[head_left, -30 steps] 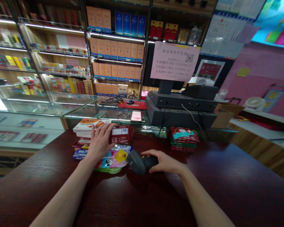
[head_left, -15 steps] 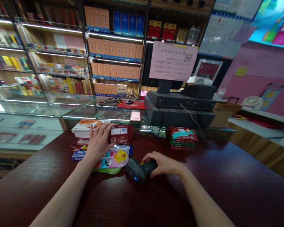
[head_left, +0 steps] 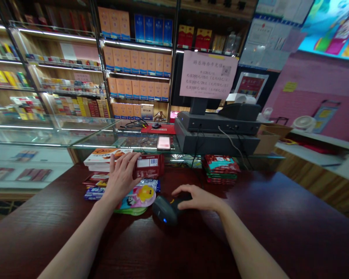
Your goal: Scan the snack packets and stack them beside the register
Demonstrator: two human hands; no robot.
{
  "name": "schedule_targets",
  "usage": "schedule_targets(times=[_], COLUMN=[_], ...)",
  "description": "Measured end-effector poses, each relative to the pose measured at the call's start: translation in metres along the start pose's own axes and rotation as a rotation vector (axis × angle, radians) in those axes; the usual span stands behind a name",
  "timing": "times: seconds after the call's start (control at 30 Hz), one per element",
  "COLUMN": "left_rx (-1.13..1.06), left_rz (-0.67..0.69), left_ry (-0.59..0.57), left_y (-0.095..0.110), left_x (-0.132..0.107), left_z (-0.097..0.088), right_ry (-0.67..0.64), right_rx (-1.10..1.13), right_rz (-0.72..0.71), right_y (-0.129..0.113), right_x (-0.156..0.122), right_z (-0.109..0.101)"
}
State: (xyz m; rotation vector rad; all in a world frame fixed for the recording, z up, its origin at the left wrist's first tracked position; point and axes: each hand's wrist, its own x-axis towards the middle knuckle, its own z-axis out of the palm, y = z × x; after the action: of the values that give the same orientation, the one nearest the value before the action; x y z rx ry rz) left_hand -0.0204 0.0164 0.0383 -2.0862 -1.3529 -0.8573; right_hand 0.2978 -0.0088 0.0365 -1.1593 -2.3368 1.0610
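Your right hand (head_left: 198,197) had changed its hold in the last moments: the fingers, wrapped closely around the handle before, now stood spread and arched over the handheld barcode scanner (head_left: 165,210). You could not tell whether the palm bore on the handle. The scanner lay on the dark wooden counter (head_left: 279,217) at 12 o'clock, its blue lamp lit. Your left hand (head_left: 120,179) was narrowed on one end of the red carton (head_left: 149,166), at 11 o'clock, barcode label showing — the carton was held just beside the printed boxes (head_left: 107,157), above a cartoon-printed pouch (head_left: 136,198). The stack of red-and-green packets (head_left: 221,169) stood apart at 1 o'clock.
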Motion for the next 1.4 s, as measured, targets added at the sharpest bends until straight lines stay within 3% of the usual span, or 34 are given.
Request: schedule_targets(times=[0.2, 0.33, 0.77, 0.93, 1.1, 1.4], left_rx=[-0.031, -0.069, -0.12, -0.105, -0.056, -0.056], left_rz=[0.047, 0.089, 0.142, 0.127, 0.092, 0.093], left_ry=[-0.004, -0.015, -0.048, -0.036, -0.034, -0.047], left_y=[0.012, 0.023, 0.047, 0.047, 0.047, 0.049], left_x=[0.002, 0.003, 0.003, 0.003, 0.004, 0.003], left_z=[0.0, -0.001, -0.006, -0.004, -0.004, -0.001], right_ry=[0.374, 0.497, 0.577, 0.715, 0.635, 0.697], right_rx=[0.278, 0.335, 0.376, 0.26, 0.38, 0.484], right_rz=[-0.047, -0.036, -0.008, -0.036, 0.021, 0.028], right_y=[0.007, 0.009, 0.014, 0.015, 0.011, 0.005], right_x=[0.014, 0.02, 0.027, 0.028, 0.028, 0.029], right_z=[0.009, 0.011, 0.015, 0.014, 0.016, 0.02])
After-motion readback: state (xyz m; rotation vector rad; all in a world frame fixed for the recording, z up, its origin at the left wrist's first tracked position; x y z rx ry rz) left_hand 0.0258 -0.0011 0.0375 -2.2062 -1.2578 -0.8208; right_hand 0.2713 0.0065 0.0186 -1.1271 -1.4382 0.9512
